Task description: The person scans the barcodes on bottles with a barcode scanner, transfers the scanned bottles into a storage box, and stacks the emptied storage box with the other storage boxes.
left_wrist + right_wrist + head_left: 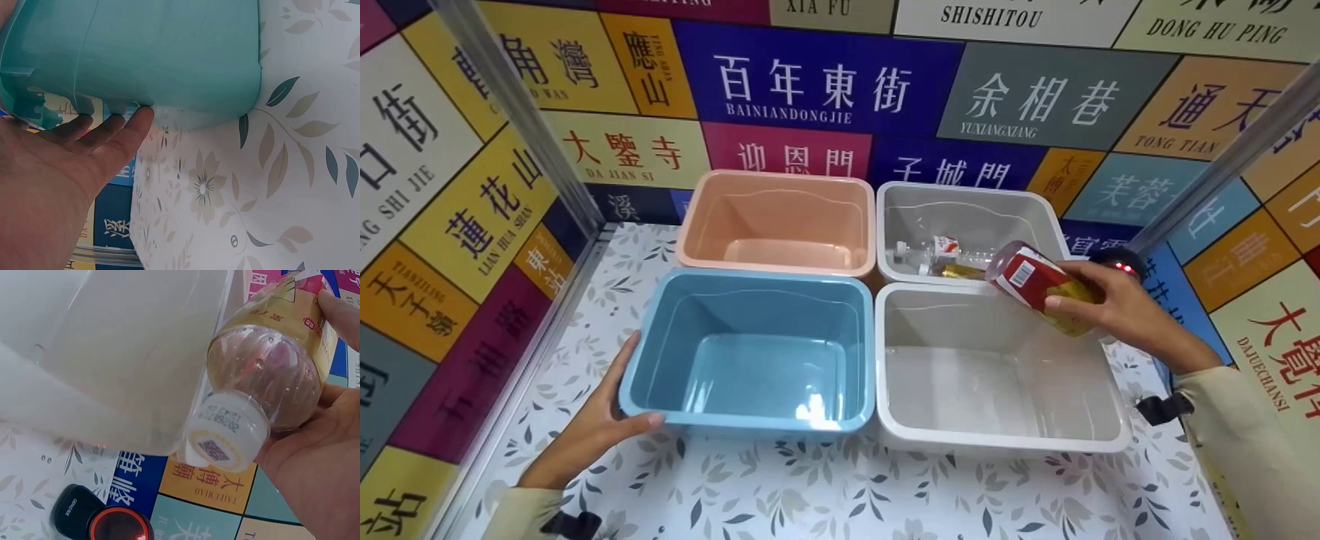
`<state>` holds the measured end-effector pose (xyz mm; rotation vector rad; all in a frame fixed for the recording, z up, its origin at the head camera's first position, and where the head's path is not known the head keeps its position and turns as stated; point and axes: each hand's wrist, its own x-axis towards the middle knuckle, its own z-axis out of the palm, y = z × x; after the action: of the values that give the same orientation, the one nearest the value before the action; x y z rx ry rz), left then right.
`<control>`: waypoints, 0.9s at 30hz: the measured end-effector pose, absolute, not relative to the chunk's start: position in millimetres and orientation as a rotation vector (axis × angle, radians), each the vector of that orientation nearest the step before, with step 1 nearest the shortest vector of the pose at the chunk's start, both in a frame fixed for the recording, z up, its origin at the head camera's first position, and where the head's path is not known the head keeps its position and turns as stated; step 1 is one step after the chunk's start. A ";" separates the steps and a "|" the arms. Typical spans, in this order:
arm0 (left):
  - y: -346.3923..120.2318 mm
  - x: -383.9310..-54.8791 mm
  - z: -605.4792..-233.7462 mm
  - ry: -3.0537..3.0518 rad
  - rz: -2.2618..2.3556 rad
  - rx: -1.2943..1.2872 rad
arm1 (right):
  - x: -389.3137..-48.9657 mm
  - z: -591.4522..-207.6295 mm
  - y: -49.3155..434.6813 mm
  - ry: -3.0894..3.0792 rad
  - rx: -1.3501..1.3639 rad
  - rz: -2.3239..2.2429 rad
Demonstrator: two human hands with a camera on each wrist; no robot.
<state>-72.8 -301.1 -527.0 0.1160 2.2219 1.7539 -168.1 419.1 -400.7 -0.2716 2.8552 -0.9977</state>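
The right hand (1091, 300) grips a bottle (1039, 289) with a red and yellow label, its fingers wrapped along one side and the thumb along the other. The bottle is tilted, held where the rims of the grey bin (967, 214) at the back and the white bin (975, 375) at the front meet, near their right ends. Its base points to the rear left, and its white cap (228, 430) shows on the wrist side; whether the bottle touches either rim, I cannot tell.

The left hand (604, 420) is at the front left corner of the blue bin (765, 375). Its fingers are spread wide from the thumb; the thumb rests at the front rim while the fingertips touch the outer side wall.

Inside the grey bin lie a clear bottle with a red and white label (946, 246) and a yellow-labelled one (966, 271). A peach bin (776, 225) stands behind the blue one, so the four bins form a close block on the leaf-patterned surface (780, 480). Colourful panels (817, 82) with Chinese lettering stand around it. A dark round device (119, 530) with a red light sits just beyond the right hand.
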 end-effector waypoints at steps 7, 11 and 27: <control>-301.2 -73.3 -526.9 2.238 1.737 0.120 | -167.4 -398.9 427.6 2.890 -0.209 -1.029; -301.5 -73.4 -527.5 2.240 1.743 0.123 | -165.9 -397.7 430.9 2.907 -0.173 -1.050; -301.7 -72.8 -527.4 2.216 1.750 0.110 | -161.2 -403.8 456.4 2.962 -0.084 -1.108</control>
<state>-72.8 -301.7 -527.4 0.1100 2.2164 1.7501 -161.2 456.4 -403.8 -0.0843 2.9621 -1.1079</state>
